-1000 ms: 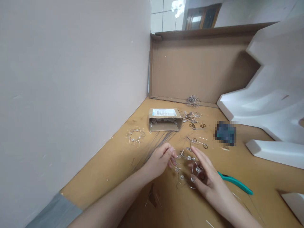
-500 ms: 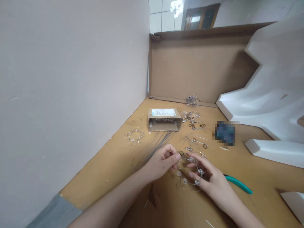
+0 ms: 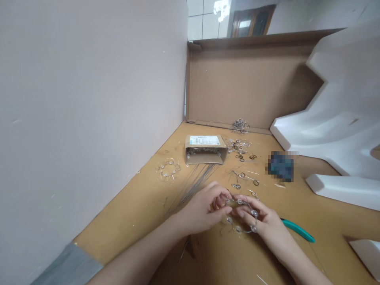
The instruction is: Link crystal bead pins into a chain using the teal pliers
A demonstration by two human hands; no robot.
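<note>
Between my hands is a ring of wire strung with clear beads (image 3: pixel 238 229), held just above the tabletop. My left hand (image 3: pixel 209 209) grips its left side with curled fingers and thumb. My right hand (image 3: pixel 264 221) is closed around the right side, with beads showing over its fingers. Where the fingertips come close together, the wire is partly hidden. A second beaded wire ring (image 3: pixel 169 169) lies on the table to the left. Thin straight wires (image 3: pixel 200 180) lie just beyond my left hand. Teal-handled pliers (image 3: pixel 298 230) rest to the right of my right hand, their head hidden.
A small cardboard box (image 3: pixel 206 152) with beads inside lies open toward me. Beside it are a pile of beaded wire pieces (image 3: pixel 239 145) and dark small rings (image 3: pixel 240 157). White foam (image 3: pixel 329 190) stands at the right, a cardboard wall (image 3: pixel 246 83) behind, a pale wall (image 3: pixel 89 99) left.
My left hand has moved right, closer to the right hand, and closed on the ring's left side. The right hand has shifted slightly right, its fingers drawing in around the beaded wire.
</note>
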